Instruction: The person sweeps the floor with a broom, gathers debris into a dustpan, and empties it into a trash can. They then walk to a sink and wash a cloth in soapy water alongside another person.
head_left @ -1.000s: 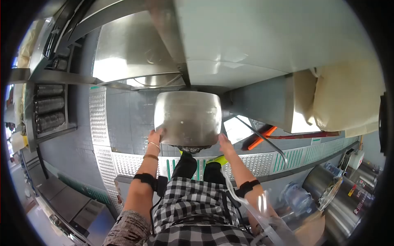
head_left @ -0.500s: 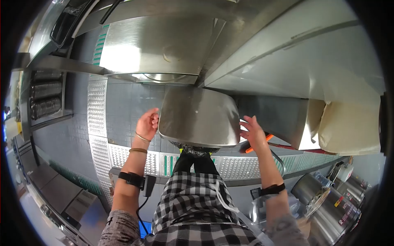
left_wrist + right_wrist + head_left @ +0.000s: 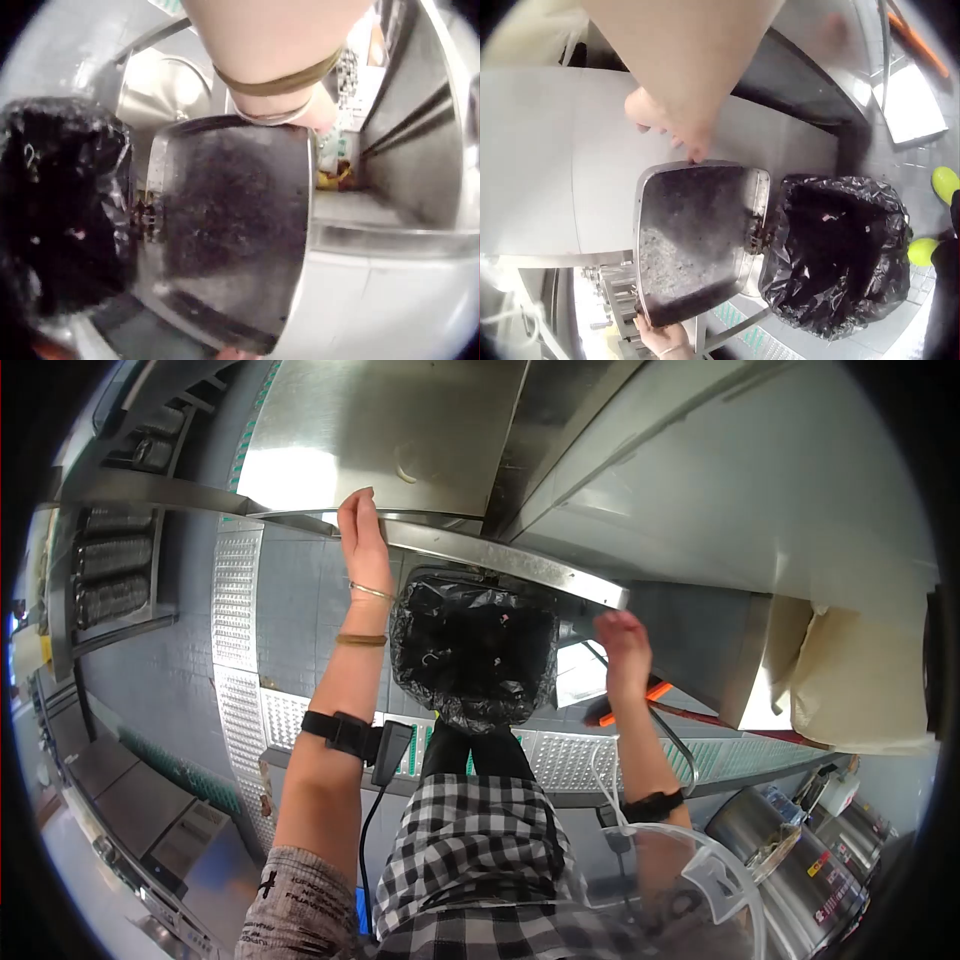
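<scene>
A metal bin lid [image 3: 500, 558] stands raised, seen nearly edge-on in the head view. Its dark, stained underside [image 3: 690, 240] faces the right wrist camera. Below it is the bin, its mouth lined with a black plastic bag [image 3: 475, 650] holding a few small scraps. The left hand [image 3: 365, 550], fingers mostly straight, touches the lid's left edge. At the opposite edge, the right hand [image 3: 625, 650] has its fingers bent a little, and in the right wrist view a fingertip of this hand [image 3: 667, 124] meets the rim.
A steel cabinet [image 3: 370, 430] stands beyond the lid, with a large pale panel [image 3: 740, 530] at the right. An orange-edged object [image 3: 640, 702] lies on the floor beside the bin. Shelves with stacked black containers [image 3: 110, 565] are at left, steel drums [image 3: 800, 870] at lower right.
The lid has swung up from lying over the bin, uncovering the black bag. Both hands, apart from the lid's sides half a second ago, have moved up and now touch its edges.
</scene>
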`<action>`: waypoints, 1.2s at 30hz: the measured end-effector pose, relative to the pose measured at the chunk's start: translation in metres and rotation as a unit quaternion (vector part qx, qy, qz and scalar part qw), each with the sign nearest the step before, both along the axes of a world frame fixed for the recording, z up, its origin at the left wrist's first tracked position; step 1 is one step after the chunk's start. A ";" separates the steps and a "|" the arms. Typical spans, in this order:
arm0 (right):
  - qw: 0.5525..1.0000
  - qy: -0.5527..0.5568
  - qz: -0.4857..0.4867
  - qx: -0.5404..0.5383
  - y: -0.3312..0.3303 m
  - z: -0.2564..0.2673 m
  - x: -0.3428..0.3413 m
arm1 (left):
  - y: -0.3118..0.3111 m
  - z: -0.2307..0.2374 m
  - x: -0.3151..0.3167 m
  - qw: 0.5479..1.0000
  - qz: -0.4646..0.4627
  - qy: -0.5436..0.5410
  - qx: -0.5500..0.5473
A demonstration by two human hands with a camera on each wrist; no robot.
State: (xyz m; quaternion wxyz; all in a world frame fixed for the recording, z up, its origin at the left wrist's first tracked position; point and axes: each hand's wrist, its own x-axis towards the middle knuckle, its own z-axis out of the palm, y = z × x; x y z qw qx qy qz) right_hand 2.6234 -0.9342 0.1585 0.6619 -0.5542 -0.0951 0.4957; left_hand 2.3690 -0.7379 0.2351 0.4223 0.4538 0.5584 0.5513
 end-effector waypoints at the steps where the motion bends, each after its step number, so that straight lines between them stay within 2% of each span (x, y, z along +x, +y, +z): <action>1: 0.987 -0.113 0.079 -0.078 -0.003 -0.015 -0.008 | -0.001 -0.004 -0.001 1.000 0.000 0.002 0.000; 2: 0.959 -0.183 0.140 -0.164 0.002 -0.029 -0.020 | -0.003 -0.008 -0.003 0.996 0.015 -0.092 -0.007; 3: 0.944 -0.211 0.166 -0.193 0.006 -0.049 -0.028 | -0.005 -0.013 -0.005 0.982 0.030 -0.184 -0.014; 4: 0.922 -0.298 0.166 -0.183 0.011 -0.061 -0.035 | -0.009 -0.033 -0.016 0.967 -0.029 -0.252 0.012; 5: 0.922 -0.297 0.168 -0.184 0.015 -0.088 -0.036 | -0.016 -0.043 -0.017 0.968 -0.028 -0.250 0.010; 6: 0.898 -0.347 0.153 -0.221 0.018 -0.123 -0.037 | -0.026 -0.051 -0.017 0.984 0.034 -0.168 -0.057; 7: 0.871 -0.397 0.137 -0.257 0.025 -0.133 -0.039 | -0.032 -0.063 -0.017 0.984 0.095 -0.084 -0.123; 8: 0.870 -0.396 0.137 -0.259 0.027 -0.139 -0.035 | -0.037 -0.093 -0.033 0.985 0.065 0.032 -0.157; 9: 0.831 -0.440 0.187 -0.286 0.033 -0.121 -0.032 | -0.040 -0.110 -0.040 0.984 0.063 0.033 -0.161; 10: 0.785 -0.480 0.236 -0.311 0.038 -0.103 -0.030 | -0.043 -0.124 -0.045 0.960 -0.015 0.248 -0.125; 11: 0.784 -0.480 0.237 -0.314 0.042 -0.095 -0.027 | -0.046 -0.131 -0.047 0.885 -0.093 0.449 -0.082; 12: 0.769 -0.474 0.282 -0.323 0.046 -0.089 -0.024 | -0.051 -0.130 -0.040 0.849 -0.075 0.520 -0.056; 13: 0.753 -0.466 0.326 -0.330 0.049 -0.082 -0.022 | -0.054 -0.134 -0.040 0.850 -0.077 0.518 -0.058; 15: 0.747 -0.477 0.322 -0.333 0.047 -0.078 -0.024 | -0.056 -0.138 -0.038 0.805 -0.148 0.569 -0.082; 19: 0.752 -0.498 0.320 -0.289 0.041 -0.084 -0.021 | -0.050 -0.138 -0.043 0.803 -0.139 0.561 -0.147; 21: 0.763 -0.490 0.323 -0.272 0.038 -0.090 -0.018 | -0.049 -0.140 -0.048 0.830 -0.139 0.533 -0.091; 22: 0.788 -0.470 0.297 -0.263 0.035 -0.097 -0.017 | -0.046 -0.141 -0.048 0.829 -0.141 0.533 -0.090; 23: 0.812 -0.449 0.272 -0.255 0.032 -0.103 -0.016 | -0.045 -0.142 -0.050 0.848 -0.150 0.504 -0.066; 25: 0.799 -0.440 0.304 -0.276 0.029 -0.109 -0.013 | -0.044 -0.139 -0.047 0.865 -0.159 0.473 -0.044; 27: 0.784 -0.430 0.335 -0.297 0.027 -0.110 -0.013 | -0.044 -0.137 -0.042 0.788 -0.249 0.556 0.087; 28: 0.778 -0.466 0.329 -0.264 0.026 -0.108 -0.015 | -0.042 -0.138 -0.042 0.788 -0.250 0.555 0.086; 30: 0.768 -0.502 0.321 -0.232 0.024 -0.106 -0.017 | -0.038 -0.141 -0.039 0.772 -0.251 0.584 0.006; 33: 0.741 -0.533 0.339 -0.228 0.026 -0.099 -0.024 | -0.037 -0.143 -0.034 0.778 -0.217 0.589 0.026; 35: 0.760 -0.589 0.242 -0.125 0.030 -0.091 -0.032 | -0.037 -0.144 -0.032 0.786 -0.200 0.584 0.023; 36: 0.760 -0.589 0.243 -0.126 0.035 -0.087 -0.037 | -0.036 -0.144 -0.030 0.794 -0.183 0.579 0.020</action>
